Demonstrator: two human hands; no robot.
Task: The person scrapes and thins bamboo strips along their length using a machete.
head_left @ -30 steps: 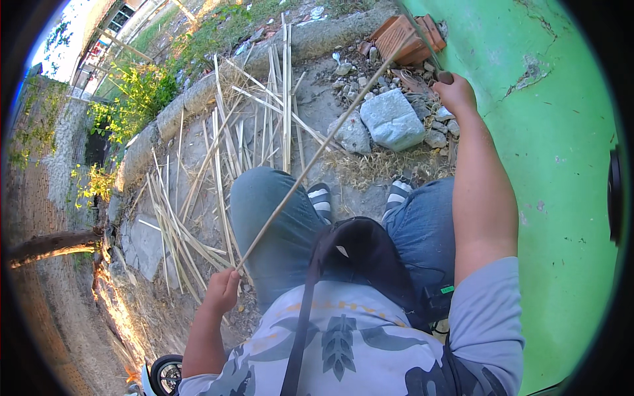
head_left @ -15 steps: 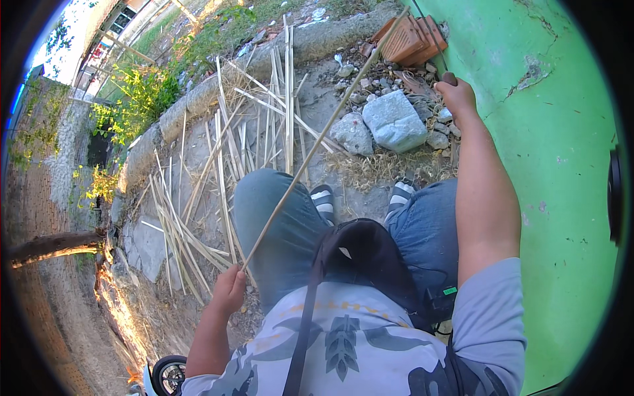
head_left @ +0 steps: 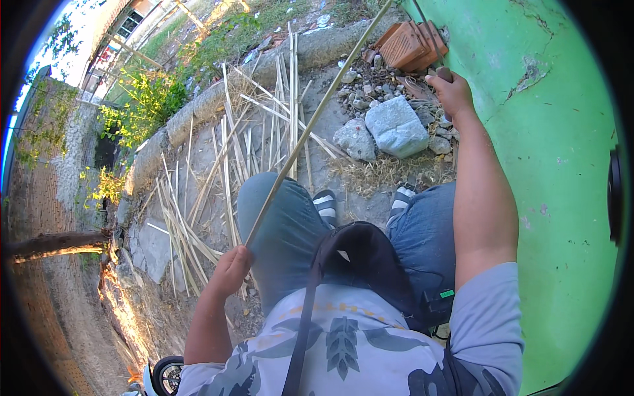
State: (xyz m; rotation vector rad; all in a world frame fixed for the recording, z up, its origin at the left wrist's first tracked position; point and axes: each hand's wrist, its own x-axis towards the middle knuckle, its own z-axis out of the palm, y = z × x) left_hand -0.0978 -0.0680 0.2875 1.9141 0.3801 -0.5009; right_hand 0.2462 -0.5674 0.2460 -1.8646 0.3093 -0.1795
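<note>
My left hand (head_left: 230, 269) is closed round the near end of a long, thin bamboo strip (head_left: 302, 140). The strip slants up across my left knee to the top edge of the view, where its far end leaves the picture. Beside the green wall, my right hand (head_left: 454, 98) grips the brown handle of a long-bladed knife (head_left: 431, 38). Its narrow dark blade points away from me, past the orange bricks, and its tip is cut off by the view's edge. Strip and blade are apart where both show.
Many pale split strips (head_left: 292, 105) lie scattered on the ground at front left. A whitish stone block (head_left: 396, 127) and a grey rock (head_left: 355, 138) rest beyond my feet. Orange hollow bricks (head_left: 411, 47) stand against the green wall (head_left: 561, 198). A low kerb (head_left: 191, 119) curves behind.
My left hand has moved slightly forward, carrying the bamboo strip farther away from me. My right hand and the knife have shifted a little to the left.
</note>
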